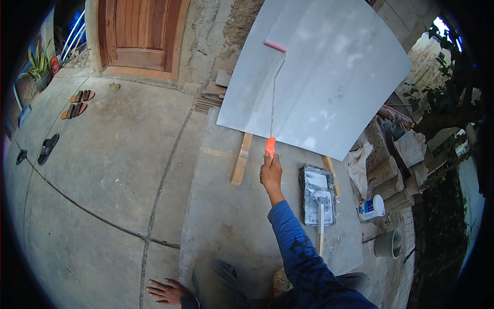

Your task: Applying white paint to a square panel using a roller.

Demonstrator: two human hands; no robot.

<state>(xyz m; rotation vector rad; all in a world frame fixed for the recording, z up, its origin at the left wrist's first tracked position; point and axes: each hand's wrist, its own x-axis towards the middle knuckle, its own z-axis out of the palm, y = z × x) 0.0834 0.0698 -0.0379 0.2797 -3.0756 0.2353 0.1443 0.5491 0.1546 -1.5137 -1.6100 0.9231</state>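
Observation:
My right hand [270,174] is closed around the orange handle of a paint roller [272,98], its arm reaching forward. The roller's pink sleeve [276,46] rests against a large pale grey-white board [319,77], near the board's upper left part. Wooden battens [241,159] stick out from under the board's near edge. At the lower left, my left hand [165,292] has its fingers spread and holds nothing, low beside my knee. To the right of my right forearm lies a black paint tray [303,195] with white paint, and a stick [321,232] stands across its near end.
A white paint bucket [371,207] and a grey pot [388,243] stand to the right, near stacked stone pieces and a cloth [359,167]. Sandals [48,149] lie on the concrete at left. A wooden door [139,31] is at the far left, a leafy tree at right.

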